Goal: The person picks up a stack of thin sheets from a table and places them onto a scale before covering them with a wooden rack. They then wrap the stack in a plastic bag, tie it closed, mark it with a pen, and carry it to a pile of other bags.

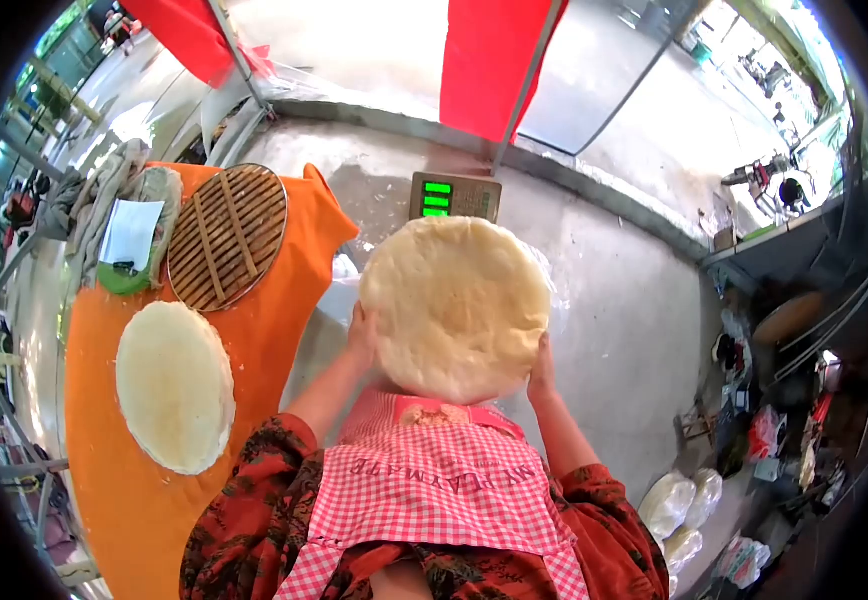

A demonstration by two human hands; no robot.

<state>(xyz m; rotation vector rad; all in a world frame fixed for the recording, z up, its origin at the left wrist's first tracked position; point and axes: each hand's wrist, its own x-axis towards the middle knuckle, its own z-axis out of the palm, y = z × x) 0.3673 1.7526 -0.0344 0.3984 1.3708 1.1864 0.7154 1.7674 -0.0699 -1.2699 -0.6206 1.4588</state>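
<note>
A large round flatbread [454, 305], pale with faint browning and a dimpled top, is held up in front of my apron. My left hand [362, 335] grips its left edge, and my right hand [542, 362] its lower right edge; most of my fingers are hidden beneath it. Just past the bread's far edge shows a digital scale [474, 190] with green lit readouts, its lower part covered by the bread. To my left, on an orange cloth [114, 520], lies a pale round disc [174, 385] that could be bread or a board.
A round slatted wooden rack [226, 238] lies farther back on the orange cloth, beside a white paper [132, 232] over something green. Several plastic-wrapped pale bundles [668, 502] sit low at the right. A low ledge [614, 195] and red sheets [499, 65] stand ahead.
</note>
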